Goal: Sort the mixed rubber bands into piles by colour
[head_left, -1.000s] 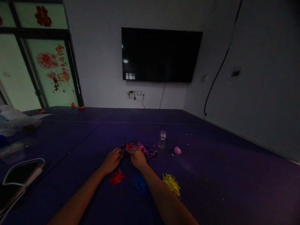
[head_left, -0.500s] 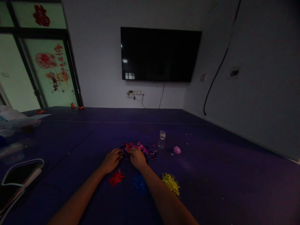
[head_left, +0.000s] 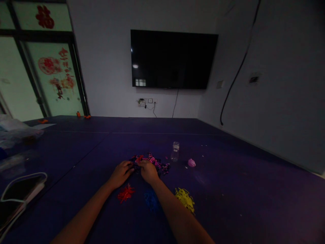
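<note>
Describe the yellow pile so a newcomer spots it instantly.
On the broad purple surface, find the person's right forearm. Along its outer side lies a loose heap of thin yellow strands. Its yellow sets it apart from the red heap and the blue heap.

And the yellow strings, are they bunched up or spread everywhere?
Bunched up: the yellow strings lie in one tangled heap beside the right forearm, loose ends poking out.

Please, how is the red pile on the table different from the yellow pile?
The red pile looks smaller; the yellow pile looks bigger. The red pile lies left of the right forearm; the yellow pile lies right of it. Both are loose heaps on the purple table.
</note>
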`<state>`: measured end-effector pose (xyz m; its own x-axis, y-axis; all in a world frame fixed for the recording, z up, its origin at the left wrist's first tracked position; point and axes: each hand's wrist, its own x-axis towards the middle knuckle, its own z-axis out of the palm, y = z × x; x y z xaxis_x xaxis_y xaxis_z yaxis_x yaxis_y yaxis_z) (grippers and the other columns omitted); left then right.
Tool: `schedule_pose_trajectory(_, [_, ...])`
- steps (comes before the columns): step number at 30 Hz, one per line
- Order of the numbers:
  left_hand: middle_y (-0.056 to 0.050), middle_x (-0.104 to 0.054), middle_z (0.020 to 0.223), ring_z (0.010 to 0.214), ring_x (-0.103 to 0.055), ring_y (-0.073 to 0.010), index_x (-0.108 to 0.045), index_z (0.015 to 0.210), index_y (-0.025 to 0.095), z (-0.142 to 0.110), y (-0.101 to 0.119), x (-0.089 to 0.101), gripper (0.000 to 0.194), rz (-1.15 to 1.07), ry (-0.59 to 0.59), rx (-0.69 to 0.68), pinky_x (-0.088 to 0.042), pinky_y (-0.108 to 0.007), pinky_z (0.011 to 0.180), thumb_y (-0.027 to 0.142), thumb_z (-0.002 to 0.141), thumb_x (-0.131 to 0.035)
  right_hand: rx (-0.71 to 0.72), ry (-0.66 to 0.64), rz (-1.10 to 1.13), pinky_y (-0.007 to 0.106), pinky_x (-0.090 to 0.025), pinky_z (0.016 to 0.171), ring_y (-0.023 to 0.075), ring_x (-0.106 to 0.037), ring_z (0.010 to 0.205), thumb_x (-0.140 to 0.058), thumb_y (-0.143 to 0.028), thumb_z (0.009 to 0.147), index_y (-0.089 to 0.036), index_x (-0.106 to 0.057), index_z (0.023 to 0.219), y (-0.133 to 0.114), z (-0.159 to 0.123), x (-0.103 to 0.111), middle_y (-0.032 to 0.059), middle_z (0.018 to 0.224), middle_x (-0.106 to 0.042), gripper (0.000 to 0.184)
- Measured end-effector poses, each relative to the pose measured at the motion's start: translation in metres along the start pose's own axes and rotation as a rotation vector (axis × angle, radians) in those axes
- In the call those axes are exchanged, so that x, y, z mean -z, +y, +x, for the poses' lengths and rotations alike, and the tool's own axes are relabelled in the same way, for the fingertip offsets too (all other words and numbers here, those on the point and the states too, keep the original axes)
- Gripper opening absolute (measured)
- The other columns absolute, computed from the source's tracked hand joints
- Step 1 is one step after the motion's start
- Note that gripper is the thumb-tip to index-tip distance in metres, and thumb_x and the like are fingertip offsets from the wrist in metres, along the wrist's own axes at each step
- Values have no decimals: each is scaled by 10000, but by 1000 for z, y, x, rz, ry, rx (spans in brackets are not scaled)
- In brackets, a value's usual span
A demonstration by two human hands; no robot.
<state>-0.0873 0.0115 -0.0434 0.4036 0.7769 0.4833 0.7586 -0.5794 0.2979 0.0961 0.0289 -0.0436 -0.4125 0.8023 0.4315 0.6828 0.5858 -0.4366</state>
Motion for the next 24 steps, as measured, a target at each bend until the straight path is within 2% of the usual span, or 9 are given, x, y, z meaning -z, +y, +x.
schedule_pose_trajectory(5, [-57, -657, 1032, 991, -566, -199, -676, 982, 212, 1, 2, 2, 337, -10, -32, -8, -432, -366, 913, 375, 916, -388, 8, -2, 4, 224, -447, 843, 146, -590, 984, -394, -19, 724, -191, -685, 1011, -4, -2, 3, 55, 1065, -661, 443])
schedule_pose_trajectory(14, [-61, -651, 1094, 1075, -531, -216, -671, 1008, 206, -1, 8, 6, 401, 90, -51, 64, -390, -380, 950, 435, 914, -356, 0, -15, 8, 223, -429, 873, 151, -569, 1030, -412, -21, 706, -179, -677, 1033, -2, -1, 2, 63, 1119, -640, 449])
schedule_pose_trajectory(24, [-78, -630, 1098, 1062, -527, -220, -663, 1022, 181, -1, 3, 2, 411, 107, -55, 22, -402, -385, 937, 424, 921, -347, 6, -21, -9, 242, -435, 869, 155, -573, 1015, -391, -14, 706, -185, -680, 1026, -4, -1, 4, 63, 1082, -654, 464])
